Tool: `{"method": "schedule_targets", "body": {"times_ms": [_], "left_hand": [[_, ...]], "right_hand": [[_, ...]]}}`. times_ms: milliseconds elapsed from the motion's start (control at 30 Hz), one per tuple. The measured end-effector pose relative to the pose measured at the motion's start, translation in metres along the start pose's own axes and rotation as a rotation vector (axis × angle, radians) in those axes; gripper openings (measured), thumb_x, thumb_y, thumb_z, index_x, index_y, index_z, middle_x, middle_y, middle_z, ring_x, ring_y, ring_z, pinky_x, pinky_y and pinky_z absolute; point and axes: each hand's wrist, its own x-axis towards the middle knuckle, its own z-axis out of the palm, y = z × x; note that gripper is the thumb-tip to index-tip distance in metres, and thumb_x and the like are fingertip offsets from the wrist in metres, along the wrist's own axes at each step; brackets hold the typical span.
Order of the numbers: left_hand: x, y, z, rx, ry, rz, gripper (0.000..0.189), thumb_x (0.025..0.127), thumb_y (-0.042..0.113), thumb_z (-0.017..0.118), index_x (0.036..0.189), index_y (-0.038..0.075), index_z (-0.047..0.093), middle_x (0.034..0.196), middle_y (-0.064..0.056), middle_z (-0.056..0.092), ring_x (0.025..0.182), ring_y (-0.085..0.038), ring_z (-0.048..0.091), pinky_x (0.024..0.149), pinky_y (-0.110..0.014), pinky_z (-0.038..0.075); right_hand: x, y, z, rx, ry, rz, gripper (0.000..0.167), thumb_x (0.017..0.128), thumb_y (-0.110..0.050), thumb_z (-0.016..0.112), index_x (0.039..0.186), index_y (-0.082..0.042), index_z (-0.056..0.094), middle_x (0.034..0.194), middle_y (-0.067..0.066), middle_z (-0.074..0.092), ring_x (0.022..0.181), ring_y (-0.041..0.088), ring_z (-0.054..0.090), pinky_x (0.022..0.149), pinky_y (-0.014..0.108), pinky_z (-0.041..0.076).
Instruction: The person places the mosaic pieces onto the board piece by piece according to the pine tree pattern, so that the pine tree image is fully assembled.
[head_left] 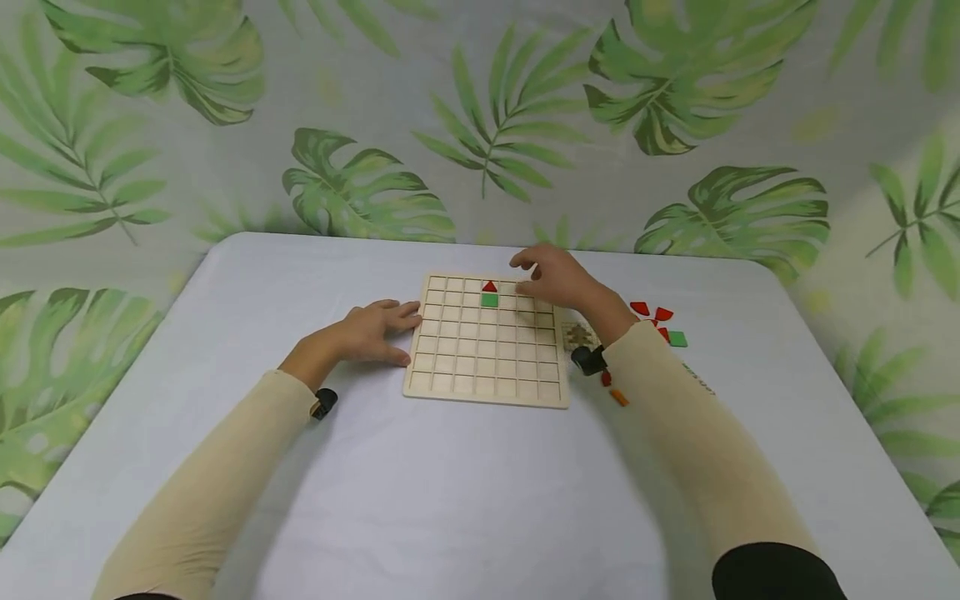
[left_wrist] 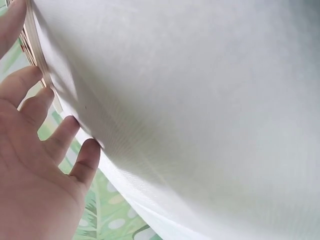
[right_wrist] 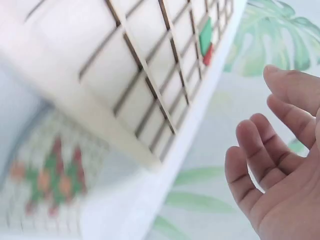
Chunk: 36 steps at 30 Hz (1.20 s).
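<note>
A square wooden grid board [head_left: 463, 364] lies flat on the white table. In one of its columns near the far edge, a red triangle [head_left: 490, 287] sits just beyond a green square [head_left: 489, 300]. My left hand [head_left: 367, 332] rests at the board's left edge, with its fingers [left_wrist: 64, 135] spread and the thumb apart. Over the far right corner of the board hovers my right hand [head_left: 557, 277]. Its fingers [right_wrist: 240, 170] are loosely bent, and nothing shows between them in the right wrist view.
Right of the board, partly behind the right wrist, lies a small pattern card [head_left: 576, 334] with a coloured design. Beyond the right forearm are red pieces [head_left: 640, 308] and another green square [head_left: 678, 339]. An orange piece [head_left: 618, 397] lies nearer. Leaf-patterned cloth [head_left: 502, 125] hangs behind the table.
</note>
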Motion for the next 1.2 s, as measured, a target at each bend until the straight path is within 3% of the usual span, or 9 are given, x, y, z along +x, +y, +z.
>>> {"method": "schedule_targets", "body": {"times_ms": [300,600,900,1200], "left_hand": [[-0.001,0.001,0.000,0.011,-0.004,0.008,0.077,0.089,0.036,0.071,0.154,0.015,0.036,0.168,-0.005,0.020,0.154,-0.039,0.016,0.116,-0.069,0.020],[-0.003,-0.002,0.002,-0.007,-0.002,-0.006,0.078,0.089,0.037,0.071,0.154,0.016,0.035,0.168,-0.004,0.020,0.154,-0.039,0.015,0.117,-0.068,0.019],[-0.004,-0.004,0.003,-0.016,0.002,0.001,0.077,0.089,0.037,0.070,0.154,0.015,0.035,0.168,-0.005,0.020,0.154,-0.039,0.014,0.116,-0.069,0.019],[-0.001,-0.006,0.001,-0.018,0.004,0.006,0.077,0.088,0.037,0.070,0.154,0.016,0.036,0.167,-0.004,0.021,0.154,-0.039,0.014,0.117,-0.068,0.018]], "right_hand": [[-0.045,0.021,-0.037,-0.113,0.018,0.028,0.039,0.095,-0.017,0.066,0.131,-0.006,0.060,0.137,0.017,0.051,0.117,0.036,0.056,0.094,0.052,0.050],[-0.081,0.048,-0.064,-0.187,0.034,0.118,0.040,0.094,-0.017,0.066,0.131,-0.004,0.060,0.134,0.021,0.053,0.116,0.040,0.056,0.091,0.054,0.052],[-0.104,0.097,-0.065,-0.205,0.020,0.159,0.039,0.095,-0.013,0.062,0.130,0.002,0.059,0.133,0.028,0.052,0.111,0.043,0.057,0.090,0.057,0.051],[-0.106,0.129,-0.052,-0.158,0.022,0.252,0.036,0.096,-0.016,0.061,0.128,0.002,0.061,0.128,0.029,0.056,0.110,0.042,0.055,0.089,0.054,0.052]]}}
